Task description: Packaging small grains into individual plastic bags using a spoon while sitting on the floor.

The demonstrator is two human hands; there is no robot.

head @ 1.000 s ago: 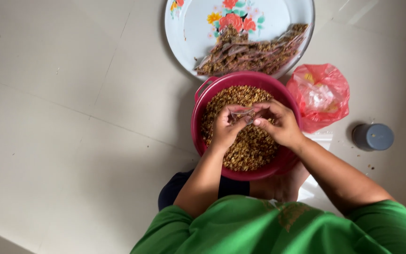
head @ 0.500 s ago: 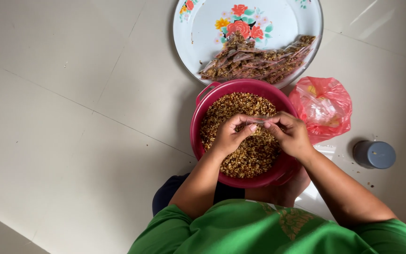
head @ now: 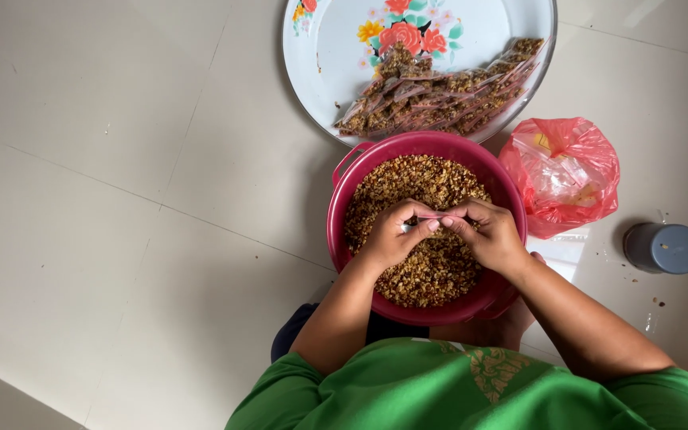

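A dark red plastic basin (head: 345, 209) full of small brown nut pieces (head: 424, 275) stands on the floor in front of me. Over it my left hand (head: 392, 236) and my right hand (head: 487, 235) meet, both pinching a small clear plastic bag (head: 431, 217) between thumbs and fingertips. Behind the basin lies a round white tray with painted flowers (head: 336, 48), carrying a heap of filled clear packets of the brown mix (head: 431, 91).
A red plastic bag (head: 563, 171) with clear bags inside lies right of the basin. A small grey lidded cup (head: 664, 247) stands further right. A white sheet (head: 559, 251) lies under my right forearm. Pale floor tiles spread to the left.
The view has shifted slightly. My hands stay over the basin; the fingertips have drawn together on the small clear bag, which is now stretched flat between them.
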